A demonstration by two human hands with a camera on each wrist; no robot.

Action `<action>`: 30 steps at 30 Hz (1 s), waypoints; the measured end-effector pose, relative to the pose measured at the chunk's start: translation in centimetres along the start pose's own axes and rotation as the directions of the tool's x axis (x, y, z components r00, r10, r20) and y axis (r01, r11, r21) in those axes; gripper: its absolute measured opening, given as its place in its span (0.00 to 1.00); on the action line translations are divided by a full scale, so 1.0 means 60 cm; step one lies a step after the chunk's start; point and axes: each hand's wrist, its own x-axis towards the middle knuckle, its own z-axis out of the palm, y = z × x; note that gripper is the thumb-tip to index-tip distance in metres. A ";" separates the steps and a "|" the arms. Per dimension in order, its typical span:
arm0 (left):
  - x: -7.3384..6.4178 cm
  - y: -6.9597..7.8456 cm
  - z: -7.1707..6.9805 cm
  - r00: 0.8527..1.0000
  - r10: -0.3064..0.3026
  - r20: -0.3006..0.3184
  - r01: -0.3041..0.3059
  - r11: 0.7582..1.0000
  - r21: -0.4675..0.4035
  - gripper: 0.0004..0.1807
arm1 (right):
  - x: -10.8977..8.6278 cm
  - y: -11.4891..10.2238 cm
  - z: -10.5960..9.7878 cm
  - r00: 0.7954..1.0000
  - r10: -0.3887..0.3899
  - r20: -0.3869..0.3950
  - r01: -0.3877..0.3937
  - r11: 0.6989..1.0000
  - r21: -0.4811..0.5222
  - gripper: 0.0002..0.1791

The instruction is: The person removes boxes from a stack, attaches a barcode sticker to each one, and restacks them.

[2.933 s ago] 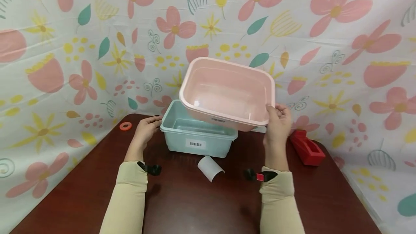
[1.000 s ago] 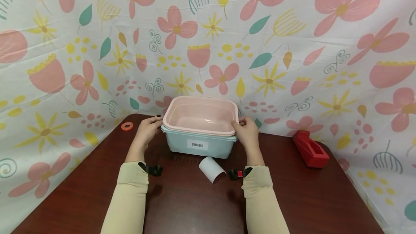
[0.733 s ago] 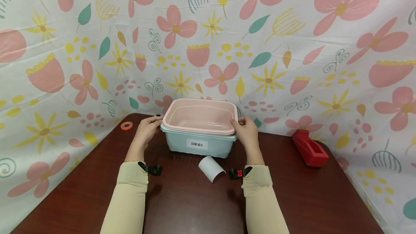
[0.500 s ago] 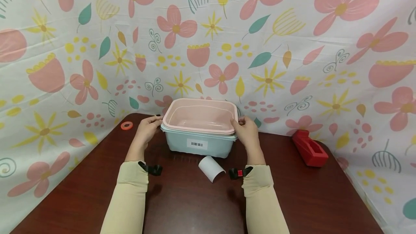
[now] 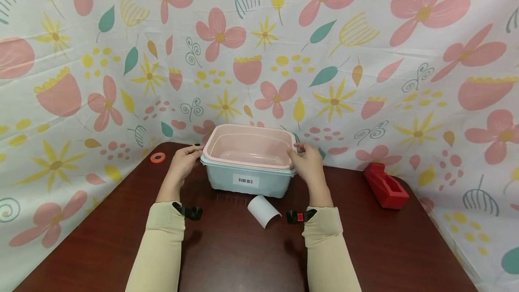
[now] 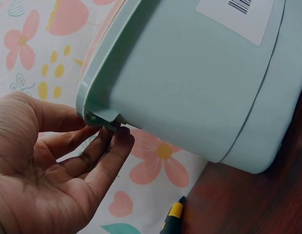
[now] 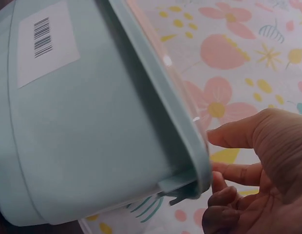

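A pink plastic basin [image 5: 251,142] sits nested in a light blue basin [image 5: 219,177] with a barcode label on its front, at the back of the table. At the left end, my left hand [image 5: 182,163] grips the blue rim; in the left wrist view its thumb is on the rim and fingertips curl under it. My right hand [image 5: 310,166] pinches the pink basin's right rim, thumb at the inner edge. Seen from the right wrist, a thin pink rim [image 7: 168,61] shows above the blue one, and the fingers [image 7: 224,214] are curled beside the corner.
A curled piece of white paper [image 5: 262,211] lies in front of the basins. An orange ring [image 5: 152,157] is at the far left, a red tape dispenser [image 5: 387,190] at the right. A black-and-yellow pen-like object [image 6: 173,219] shows in the left wrist view. Flowered cloth hangs behind.
The pink basin, earlier raised and tilted in my right hand, has come down and left into the blue basin, then settled slightly lower. My left hand has stayed at the blue rim.
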 end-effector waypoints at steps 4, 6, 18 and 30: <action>0.003 0.003 0.003 1.000 -0.006 0.001 0.006 1.000 0.003 0.23 | -0.005 -0.015 -0.010 0.999 -0.025 -0.046 0.026 0.999 0.039 0.23; 0.003 0.003 0.003 1.000 -0.009 0.004 0.009 1.000 0.006 0.23 | -0.009 -0.023 -0.015 0.997 -0.042 -0.067 0.047 0.997 0.065 0.22; 0.010 -0.001 0.018 0.999 0.001 0.046 -0.001 1.000 0.002 0.23 | -0.031 -0.048 -0.048 0.977 -0.166 -0.133 0.192 0.958 0.213 0.18; -0.002 0.012 -0.009 0.990 0.119 -0.076 -0.072 0.891 0.448 0.24 | -0.051 -0.047 -0.058 0.861 -0.503 -0.082 0.506 0.824 0.256 0.19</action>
